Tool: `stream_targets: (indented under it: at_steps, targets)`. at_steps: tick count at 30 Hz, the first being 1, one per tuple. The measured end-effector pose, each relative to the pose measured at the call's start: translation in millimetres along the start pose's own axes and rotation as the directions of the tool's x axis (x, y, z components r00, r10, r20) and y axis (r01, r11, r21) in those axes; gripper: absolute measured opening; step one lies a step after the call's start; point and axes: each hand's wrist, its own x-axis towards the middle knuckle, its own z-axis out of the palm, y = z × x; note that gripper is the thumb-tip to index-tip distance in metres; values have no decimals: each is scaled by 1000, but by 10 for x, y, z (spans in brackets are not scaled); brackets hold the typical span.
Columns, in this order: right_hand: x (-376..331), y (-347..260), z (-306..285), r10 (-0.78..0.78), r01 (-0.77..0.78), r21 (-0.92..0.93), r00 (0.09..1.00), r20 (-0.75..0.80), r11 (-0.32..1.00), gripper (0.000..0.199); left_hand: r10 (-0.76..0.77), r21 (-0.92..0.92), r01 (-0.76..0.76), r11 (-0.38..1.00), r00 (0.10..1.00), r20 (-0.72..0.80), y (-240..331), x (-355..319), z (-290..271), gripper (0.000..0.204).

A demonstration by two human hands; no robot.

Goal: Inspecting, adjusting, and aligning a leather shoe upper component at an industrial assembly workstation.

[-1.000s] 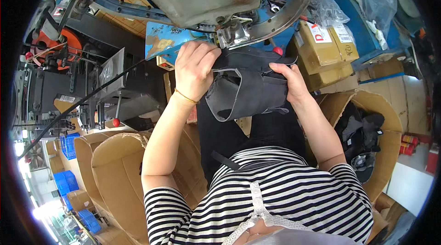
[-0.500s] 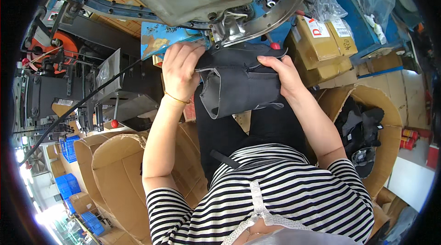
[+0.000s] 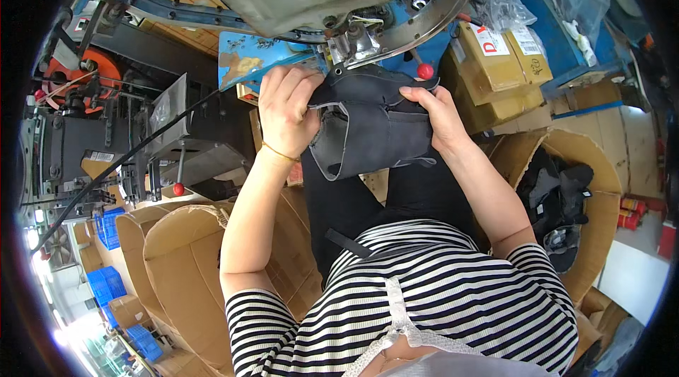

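On the far left stood blue baskets (image 3: 106, 282). The left hand (image 3: 287, 112) pinched the upper left edge of a black fabric piece (image 3: 389, 135), near a small metal ring (image 3: 338, 71). The piece hung between the 2 hands, above the person's lap (image 3: 331, 200), its top edge touching or just short of the machine's metal head (image 3: 359, 43); I could not tell which. Good handling seemed to call for that edge flat and square, fingertips clear of the metal, and the tube-like body unbunched. The right hand (image 3: 441, 115) gripped the upper right edge, near a red knob (image 3: 425, 71). Farther right, an open cardboard box (image 3: 605, 218) held dark pieces (image 3: 559, 193).
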Motion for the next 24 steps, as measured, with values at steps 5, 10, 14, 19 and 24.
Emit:
stream_targets:
  at_steps: [5, 10, 14, 19, 24]
  targets:
    - [-36, -53, 19, -38, 38, 8, 999, 0, 999, 16, -2, 7, 2, 1000, 1000, -26, 3, -4, 19, 43]
    - [-30, -157, 130, -112, 116, -44, 991, 78, 992, 21, -34, 26, 34, 999, 999, -33, -66, -99, -1, 37]
    - [7, -237, 192, -67, 74, -82, 994, 89, 994, 23, -97, -15, 96, 995, 992, -81, -59, -139, 15, 31]
    - [52, -176, 156, 20, -16, -68, 998, 59, 998, 24, -97, 8, 98, 995, 994, -54, -39, -209, 17, 40]
    - [61, -166, 158, 20, -16, -56, 998, 62, 998, 22, -99, 10, 100, 995, 994, -51, -29, -183, 17, 40]
